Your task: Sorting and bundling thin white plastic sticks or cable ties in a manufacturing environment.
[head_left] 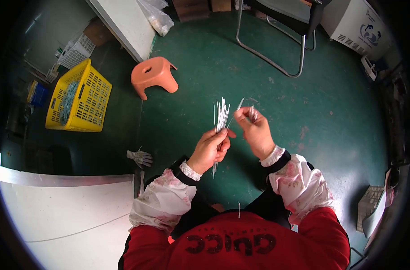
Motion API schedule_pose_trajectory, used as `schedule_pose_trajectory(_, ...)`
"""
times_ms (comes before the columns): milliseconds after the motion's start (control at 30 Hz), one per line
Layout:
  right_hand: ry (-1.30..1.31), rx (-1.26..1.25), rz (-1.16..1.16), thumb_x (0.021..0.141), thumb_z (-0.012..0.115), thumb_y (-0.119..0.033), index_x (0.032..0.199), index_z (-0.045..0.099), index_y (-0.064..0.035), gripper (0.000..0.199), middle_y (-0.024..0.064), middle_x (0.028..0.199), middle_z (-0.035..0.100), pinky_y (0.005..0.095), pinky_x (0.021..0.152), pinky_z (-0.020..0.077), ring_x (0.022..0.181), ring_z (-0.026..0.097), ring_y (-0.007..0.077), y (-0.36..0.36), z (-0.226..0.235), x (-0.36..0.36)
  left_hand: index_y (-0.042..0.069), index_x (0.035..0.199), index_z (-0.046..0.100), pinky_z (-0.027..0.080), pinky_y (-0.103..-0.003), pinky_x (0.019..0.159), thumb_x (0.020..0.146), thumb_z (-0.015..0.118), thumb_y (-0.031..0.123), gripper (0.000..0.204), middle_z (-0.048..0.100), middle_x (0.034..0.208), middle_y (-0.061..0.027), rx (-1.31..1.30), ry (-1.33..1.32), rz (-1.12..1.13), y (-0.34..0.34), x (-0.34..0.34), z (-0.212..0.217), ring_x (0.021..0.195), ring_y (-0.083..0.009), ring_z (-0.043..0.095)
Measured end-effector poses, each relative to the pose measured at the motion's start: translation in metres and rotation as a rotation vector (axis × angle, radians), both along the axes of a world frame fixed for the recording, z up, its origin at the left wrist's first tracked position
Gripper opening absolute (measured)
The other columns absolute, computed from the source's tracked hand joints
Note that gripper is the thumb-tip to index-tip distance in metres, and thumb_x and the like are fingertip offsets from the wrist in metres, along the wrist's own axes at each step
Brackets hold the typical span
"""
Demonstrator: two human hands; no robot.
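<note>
A bundle of thin white strips point(222, 116) stands upright in my left hand point(208, 149), whose thumb and fingers are closed around its lower part. The upper ends fan out a little, and thin tails stick out beneath the fist. Just to the right, my right hand point(257, 135) is raised and closed, with a single white strip point(240, 104) pinched between thumb and forefinger. Several more pale strips point(253, 113) show among its other fingers. Both hands are above the green floor, a small gap apart.
An orange stool point(156, 74) and a yellow crate point(93, 96) holding pale blue-green cords stand at the far left. A glove point(140, 157) lies near a white tabletop point(70, 216) at the left. A metal-framed chair point(301, 58) and a white cabinet point(355, 27) stand far right.
</note>
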State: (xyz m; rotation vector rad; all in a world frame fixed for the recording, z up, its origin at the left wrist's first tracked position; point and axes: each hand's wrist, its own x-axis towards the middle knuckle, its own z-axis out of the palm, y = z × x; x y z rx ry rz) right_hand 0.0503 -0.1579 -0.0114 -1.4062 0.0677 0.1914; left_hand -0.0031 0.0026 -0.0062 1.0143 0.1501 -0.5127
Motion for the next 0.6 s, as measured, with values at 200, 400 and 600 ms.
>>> schedule_pose_trajectory(200,0.031,0.436,-0.254,0.099,0.056,-0.02,0.093,0.054,-0.0134,0.009,0.0025,0.104,0.066,0.0219,0.045,0.0246,0.051,0.028,0.0034,-0.046,0.012,0.042,0.003,0.1,0.054,0.024,-0.021,0.041,0.106,0.041,0.029,0.029,0.043,0.065,0.002,0.026,0.037,0.026,0.005,-0.004,-0.003,0.045,-0.0039,0.028)
schedule_pose_trajectory(400,0.292,0.25,0.44,0.099,0.056,-0.02,0.098,0.055,-0.0108,0.01,0.0028,0.092,0.067,0.021,0.045,0.0276,0.053,0.033,0.003,-0.024,0.021,0.013,0.005,0.103,0.058,0.023,-0.021,0.041,0.103,0.051,0.032,0.028,0.039,0.064,0.0059,-0.001,0.027,0.172,0.014,0.004,0.004,0.047,-0.0026,0.028)
schedule_pose_trajectory(600,0.303,0.213,0.679,0.098,0.061,-0.028,0.107,0.059,-0.0053,0.024,-0.0076,0.067,0.045,0.0222,0.044,0.0221,0.052,0.03,0.0026,-0.01,0.012,-0.004,0.003,0.105,0.064,0.022,-0.018,0.04,0.101,0.056,0.024,0.023,0.037,0.062,0.0059,-0.026,-0.029,0.179,0.01,0.002,0.014,0.048,-0.0029,0.032)
